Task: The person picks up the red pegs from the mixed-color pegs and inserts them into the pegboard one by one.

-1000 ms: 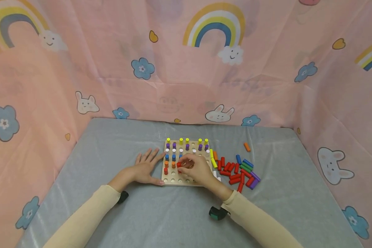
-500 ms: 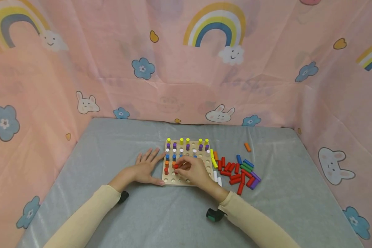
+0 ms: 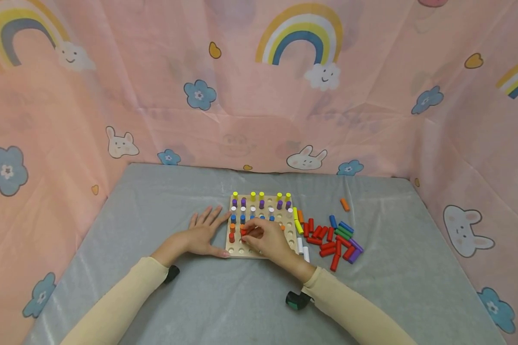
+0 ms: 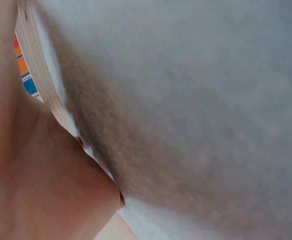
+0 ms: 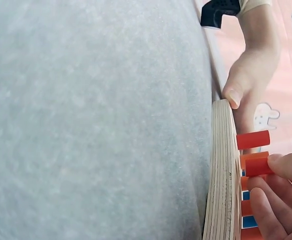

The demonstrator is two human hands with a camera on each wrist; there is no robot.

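Note:
A wooden pegboard (image 3: 236,255) lies on the grey cloth with upright pegs in coloured rows: yellow at the back, then purple, white, blue, orange and red. My right hand (image 3: 270,239) pinches a red peg (image 5: 258,166) between thumb and fingertips, over the red row. Beside it stands another red peg (image 3: 231,237) in the row's leftmost hole. My left hand (image 3: 200,237) rests with fingers spread at the board's left side, its thumb at the near left corner. In the left wrist view, the palm (image 4: 46,175) hides most of the board.
Loose red pegs (image 3: 328,246) lie in a pile right of the board, mixed with blue, green and purple ones. White pegs (image 3: 306,254) and yellow pegs (image 3: 299,227) lie along its right edge. An orange peg (image 3: 344,204) lies farther back. Pink curtains (image 3: 250,120) surround the table.
My right hand has moved a little left with the red peg, from around the third column to the second. My left hand has stayed in place.

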